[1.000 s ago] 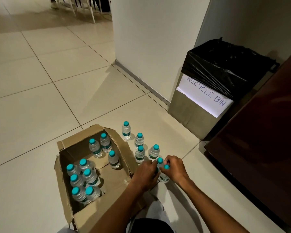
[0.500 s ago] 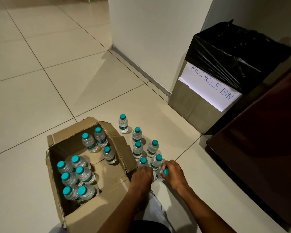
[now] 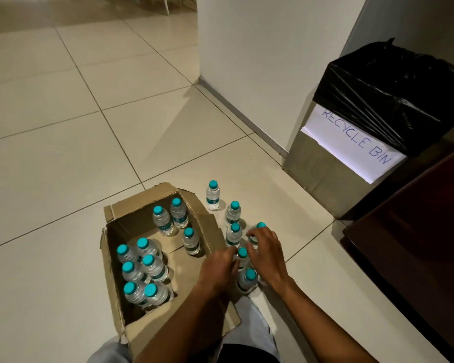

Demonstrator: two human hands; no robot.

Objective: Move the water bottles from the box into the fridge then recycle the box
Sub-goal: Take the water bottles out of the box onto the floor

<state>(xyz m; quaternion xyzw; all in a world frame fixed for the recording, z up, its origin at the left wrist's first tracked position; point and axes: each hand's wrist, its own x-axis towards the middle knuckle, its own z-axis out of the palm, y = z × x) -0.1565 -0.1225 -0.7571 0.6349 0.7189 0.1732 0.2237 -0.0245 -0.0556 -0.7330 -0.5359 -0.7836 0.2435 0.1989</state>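
Observation:
An open cardboard box (image 3: 152,334) sits on the tiled floor in front of me, holding several small water bottles (image 3: 152,268) with teal caps. Several more bottles (image 3: 212,196) stand on the floor just right of the box. My left hand (image 3: 218,265) hovers at the box's right flap, its curled fingers touching a floor bottle (image 3: 243,255). With fingers spread, my right hand (image 3: 266,255) reaches over the floor group, its fingertips against the bottle (image 3: 258,227) farthest right. One bottle (image 3: 249,277) stands between my wrists.
A metal bin (image 3: 323,174) lined with a black bag and labelled "RECYCLE BIN" stands against the white wall (image 3: 268,61) at the right. A dark brown panel (image 3: 417,244) fills the right edge. Open tiled floor extends left and ahead.
My right hand let go of the bottle it was setting down and moved forward over the farther bottles. My left hand shifted forward as well. The view tilted slightly.

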